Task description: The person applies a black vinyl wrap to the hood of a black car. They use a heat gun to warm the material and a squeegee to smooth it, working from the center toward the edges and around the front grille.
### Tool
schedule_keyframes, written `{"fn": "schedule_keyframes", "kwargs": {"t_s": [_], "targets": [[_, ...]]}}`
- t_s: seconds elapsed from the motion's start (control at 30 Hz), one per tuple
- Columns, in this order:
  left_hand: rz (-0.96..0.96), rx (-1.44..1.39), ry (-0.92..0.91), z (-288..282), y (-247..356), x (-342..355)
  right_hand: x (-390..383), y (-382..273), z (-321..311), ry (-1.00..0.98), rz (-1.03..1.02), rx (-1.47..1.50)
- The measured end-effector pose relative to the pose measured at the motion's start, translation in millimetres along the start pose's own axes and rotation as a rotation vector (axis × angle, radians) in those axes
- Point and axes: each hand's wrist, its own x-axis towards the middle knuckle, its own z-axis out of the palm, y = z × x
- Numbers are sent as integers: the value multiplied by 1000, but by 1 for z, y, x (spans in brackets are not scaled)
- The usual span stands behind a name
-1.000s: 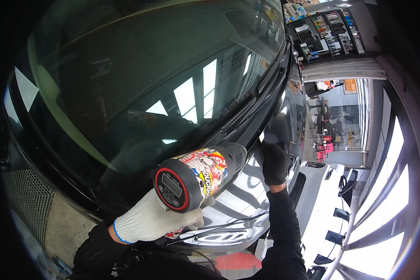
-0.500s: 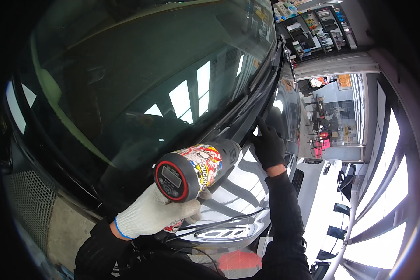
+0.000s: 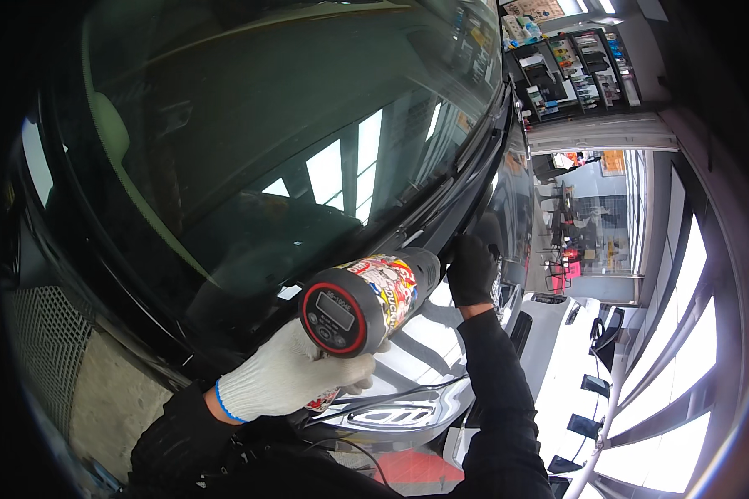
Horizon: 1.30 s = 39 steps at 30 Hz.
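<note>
My left hand (image 3: 287, 374), in a white knit glove with a blue cuff edge, is wrapped round the handle of a heat gun (image 3: 379, 295). The gun has a sticker-covered barrel and a red-ringed display at its rear. Its dark nozzle points up and right, close to my right hand (image 3: 472, 270), which wears a black glove. That hand rests at the rear edge of a glossy car hood (image 3: 429, 345), beside the black trim under the windshield (image 3: 250, 150). Its fingers blend into the dark surface, so their pose is unclear.
A wiper arm (image 3: 429, 200) lies along the windshield's lower edge. A dark power cord (image 3: 408, 392) crosses the hood's front. To the right stands a white car (image 3: 558, 358). Shelves of bottles (image 3: 574, 71) stand beyond, and a metal grating (image 3: 50, 333) lies at left.
The heat gun and my left hand have shifted right, bringing the nozzle nearer my right hand. My right hand has moved slightly down, and its outstretched finger no longer shows. The view has shifted a little.
</note>
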Motion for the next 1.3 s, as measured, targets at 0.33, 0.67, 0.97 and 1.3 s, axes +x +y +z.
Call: {"fn": "schedule_keyframes", "kwargs": {"t_s": [0.33,0.67,0.97,1.3], "targets": [[1,131,-45,-7,-7,4,7,22,11,4,-13,228],[67,327,-98,-11,-8,-2,-6,12,-4,87,-77,346],[165,494,-77,-13,-13,3,-26,5,-16,163,-149,414],[55,296,-9,-7,-9,-2,-31,2,-21,138,-42,455]]}}
